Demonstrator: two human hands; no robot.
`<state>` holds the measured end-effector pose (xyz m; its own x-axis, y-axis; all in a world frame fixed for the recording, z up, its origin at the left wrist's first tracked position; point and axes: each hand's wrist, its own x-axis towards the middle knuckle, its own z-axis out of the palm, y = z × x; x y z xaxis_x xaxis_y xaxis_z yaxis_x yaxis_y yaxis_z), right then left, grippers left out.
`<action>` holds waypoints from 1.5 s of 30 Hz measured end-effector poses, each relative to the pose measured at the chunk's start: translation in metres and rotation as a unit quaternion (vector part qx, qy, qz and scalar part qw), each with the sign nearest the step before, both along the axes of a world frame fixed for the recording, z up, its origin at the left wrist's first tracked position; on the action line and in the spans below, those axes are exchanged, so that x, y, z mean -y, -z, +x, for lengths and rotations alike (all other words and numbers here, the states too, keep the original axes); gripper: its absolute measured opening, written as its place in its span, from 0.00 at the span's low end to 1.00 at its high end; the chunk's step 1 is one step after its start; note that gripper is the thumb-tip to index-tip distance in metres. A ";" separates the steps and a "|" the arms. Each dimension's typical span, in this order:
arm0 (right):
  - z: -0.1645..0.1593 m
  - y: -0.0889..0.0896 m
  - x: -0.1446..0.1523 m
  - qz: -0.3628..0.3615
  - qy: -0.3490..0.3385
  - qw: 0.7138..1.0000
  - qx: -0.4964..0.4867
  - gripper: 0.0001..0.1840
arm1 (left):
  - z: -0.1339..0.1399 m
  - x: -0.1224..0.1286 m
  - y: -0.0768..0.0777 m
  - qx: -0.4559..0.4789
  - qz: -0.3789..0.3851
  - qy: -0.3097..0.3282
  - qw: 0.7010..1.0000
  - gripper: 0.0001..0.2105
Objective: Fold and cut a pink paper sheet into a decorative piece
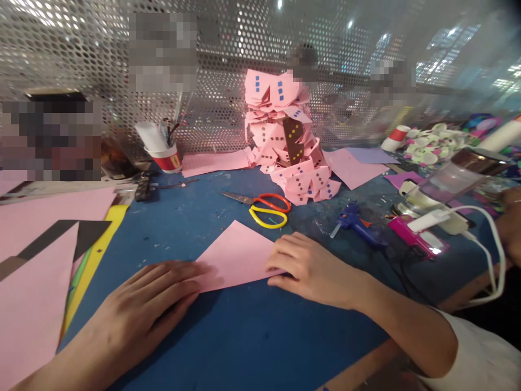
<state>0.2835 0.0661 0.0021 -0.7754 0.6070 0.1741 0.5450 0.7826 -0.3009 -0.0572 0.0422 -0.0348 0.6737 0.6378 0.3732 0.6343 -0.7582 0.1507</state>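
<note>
A folded sheet of pink paper (pixel 234 258) lies on the blue table before me, its peak pointing away and its long edge towards me. My left hand (pixel 157 296) rests on its left corner, fingers stretched out nearly flat and close together. At the right corner, my right hand (pixel 307 266) grips the paper with bent fingers above and the thumb at the near edge. Beyond the sheet lie scissors (pixel 272 202) with one red and one yellow handle loop. A blue hot glue gun (pixel 358 224) lies to the right of my right hand.
A stack of folded pink paper pieces (pixel 268 136) with small coloured squares stands at the back. Pink sheets (pixel 36 304) lie at left, a paper cup (pixel 165 155) of tools behind. A pink device (pixel 419 236) with a white cable (pixel 499 244) sits at right.
</note>
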 end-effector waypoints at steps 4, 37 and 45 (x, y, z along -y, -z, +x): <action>-0.002 0.004 0.001 0.013 -0.005 1.000 0.004 0.07 | -0.002 0.002 0.004 0.003 -0.007 -0.010 1.000 0.18; -0.002 0.008 0.003 -0.027 -0.003 1.000 -0.012 0.10 | 0.010 0.013 0.001 0.043 -0.081 -0.019 0.996 0.05; -0.004 0.009 0.002 -0.057 0.015 0.998 -0.021 0.11 | 0.017 0.013 -0.002 0.065 -0.143 -0.063 0.986 0.05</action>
<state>0.2792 0.0646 -0.0072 -0.7499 0.6477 0.1348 0.5532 0.7256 -0.4092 -0.0404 0.0289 -0.0323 0.5415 0.8044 0.2443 0.6818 -0.5902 0.4322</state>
